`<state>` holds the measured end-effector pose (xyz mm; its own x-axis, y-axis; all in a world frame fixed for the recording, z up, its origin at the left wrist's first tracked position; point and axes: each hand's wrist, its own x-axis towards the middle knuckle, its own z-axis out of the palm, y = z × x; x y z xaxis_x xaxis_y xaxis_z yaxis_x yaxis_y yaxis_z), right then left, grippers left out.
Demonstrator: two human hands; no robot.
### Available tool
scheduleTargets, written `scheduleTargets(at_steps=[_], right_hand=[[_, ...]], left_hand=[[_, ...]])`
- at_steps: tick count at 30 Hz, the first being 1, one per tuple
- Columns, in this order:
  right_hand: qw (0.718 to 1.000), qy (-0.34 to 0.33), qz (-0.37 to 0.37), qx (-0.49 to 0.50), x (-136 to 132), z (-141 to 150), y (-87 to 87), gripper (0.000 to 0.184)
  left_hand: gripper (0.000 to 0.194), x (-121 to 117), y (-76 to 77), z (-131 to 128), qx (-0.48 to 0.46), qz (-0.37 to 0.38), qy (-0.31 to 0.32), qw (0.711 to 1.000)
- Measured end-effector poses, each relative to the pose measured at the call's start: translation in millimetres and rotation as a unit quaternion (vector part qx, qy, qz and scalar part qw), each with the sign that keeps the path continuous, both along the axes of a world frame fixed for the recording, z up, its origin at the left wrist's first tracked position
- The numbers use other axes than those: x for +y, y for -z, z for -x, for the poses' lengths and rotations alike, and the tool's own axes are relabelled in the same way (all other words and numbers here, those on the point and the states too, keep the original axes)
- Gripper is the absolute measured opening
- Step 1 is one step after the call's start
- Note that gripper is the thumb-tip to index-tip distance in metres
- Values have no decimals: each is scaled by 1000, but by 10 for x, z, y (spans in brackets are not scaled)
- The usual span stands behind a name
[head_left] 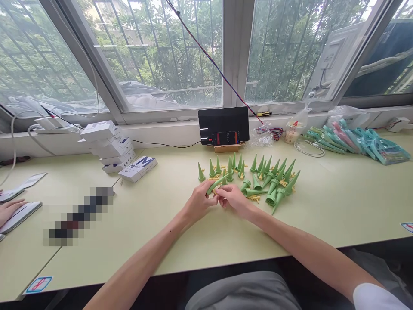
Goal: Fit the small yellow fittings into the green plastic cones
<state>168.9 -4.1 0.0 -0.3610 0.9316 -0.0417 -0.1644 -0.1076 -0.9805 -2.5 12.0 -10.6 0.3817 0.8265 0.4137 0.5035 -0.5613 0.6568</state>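
Two bare hands are meeting over the pale green table (180, 249), close to its middle. The left hand (201, 200) is curling around a green spike (218, 183), its fingers closing on it, with the narrow end pointing up and to the right. The right hand (235, 197) is bringing its thumb and fingers together at the lower end of that spike, nearly touching the left hand's fingertips; a bit of yellow is showing there, but whether the right hand is gripping it cannot be told.

Behind the hands, several upright spikes (230, 168) are standing on their wide ends, with small yellow taps among them. To the right, more spikes are lying in a loose pile (274, 189), some tilting over each other, and a yellow tap (256, 198) is resting at the near edge of the pile.

Farther back, a phone (226, 138) is leaning in front of a dark tablet (224, 118) near the window sill. White boxes (105, 142) are forming a stack on the left, and another box (138, 168) is lying beside it. At the far left edge, another person's hand (11, 211) is resting on a white object.
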Motion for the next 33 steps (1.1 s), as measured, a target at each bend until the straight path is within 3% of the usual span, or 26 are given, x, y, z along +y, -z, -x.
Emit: scheduleTargets(at_steps=[4,7,9,12,15,18,20,23,27,30,33], right_hand=[[988,57,-114,-84,-41,11,-22,33],[983,69,-138,-101,-43,15,-27,31],[989,52,-116,-80,-27,16,-21,32],[1000,11,-25,-9,16,9,8,32],[994,-32,82,71,54,-4,37,30],[987,-50,120,97,57,-12,32,30],[993,-38,91,69,37,-13,10,29],[1000,1,-23,-19,-11,-10,-28,33],[984,62,-136,-100,-56,-2,-44,34],[983,72,-139,-100,-47,4,-30,32],[995,32,-81,-45,-6,3,-5,31]], left_hand=[[37,7,30,7,8,-3,2,1000],[38,10,40,10,7,-2,4,1000],[38,15,41,14,10,-6,1,1000],[37,21,33,21,14,-13,-4,1000],[34,19,17,21,10,-16,-1,1000],[33,14,6,16,6,-12,0,1000],[33,13,8,14,3,-10,-3,1000],[34,14,21,13,9,-9,-5,1000],[38,13,37,15,13,-9,2,1000],[38,12,38,20,13,-12,5,1000],[35,19,31,27,13,-13,5,1000]])
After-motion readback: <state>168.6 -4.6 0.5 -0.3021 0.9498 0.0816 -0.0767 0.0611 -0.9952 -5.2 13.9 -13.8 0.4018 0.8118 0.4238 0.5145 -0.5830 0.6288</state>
